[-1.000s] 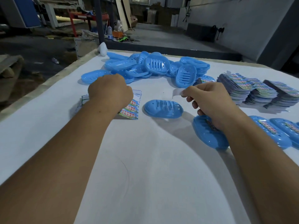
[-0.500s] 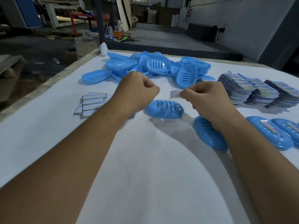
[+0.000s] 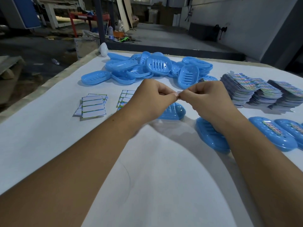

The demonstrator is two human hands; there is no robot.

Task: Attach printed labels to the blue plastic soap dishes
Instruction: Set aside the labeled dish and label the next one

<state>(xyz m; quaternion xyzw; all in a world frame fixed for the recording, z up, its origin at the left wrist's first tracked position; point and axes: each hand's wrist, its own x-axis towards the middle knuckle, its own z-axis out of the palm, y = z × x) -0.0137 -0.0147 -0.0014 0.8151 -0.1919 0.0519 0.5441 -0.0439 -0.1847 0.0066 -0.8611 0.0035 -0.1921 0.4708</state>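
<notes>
no legible text, printed labels (image 3: 260, 90) and label on soap dish (image 3: 272, 128) colourful but too blurred to read

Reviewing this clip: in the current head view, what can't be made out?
- Small strip: pinched between left hand and right hand; the fingers hide nearly all of it.
- Soap dish under the hands: mostly hidden by the left wrist.
- Dish beside it: partly hidden by the right forearm.
- Label stacks: print too small to read.
- Labelled dishes: row cut by the right edge.
</notes>
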